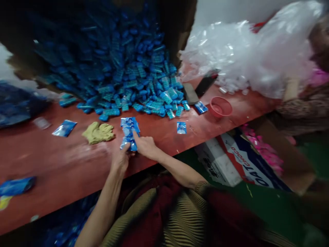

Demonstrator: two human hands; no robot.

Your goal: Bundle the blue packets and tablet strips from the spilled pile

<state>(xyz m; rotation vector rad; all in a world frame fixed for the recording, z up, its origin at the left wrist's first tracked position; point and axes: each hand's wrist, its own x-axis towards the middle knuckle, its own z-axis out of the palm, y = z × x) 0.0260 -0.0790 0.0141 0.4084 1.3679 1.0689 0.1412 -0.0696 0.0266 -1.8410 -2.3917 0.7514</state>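
A strip or stack of shiny blue-and-white packets (130, 127) lies on the red table in front of me. My left hand (121, 158) pinches its near end between thumb and fingers. From the right, my right hand (147, 146) reaches over with the index finger stretched out onto the packets, the other fingers loosely curled. A crumpled yellow-green glove (98, 132) lies left of the packets, and a separate blue packet (64, 128) is beyond it. One small blue packet (181, 127) lies flat to the right of my hands.
Many small blue wrapped pieces (133, 79) spill from a large cardboard box (187, 24) onto the red table (64, 164). A red plastic bowl (221, 107) stands at right, near clear plastic bags (231, 44). Cartons (246, 164) with pink pieces sit below the table edge.
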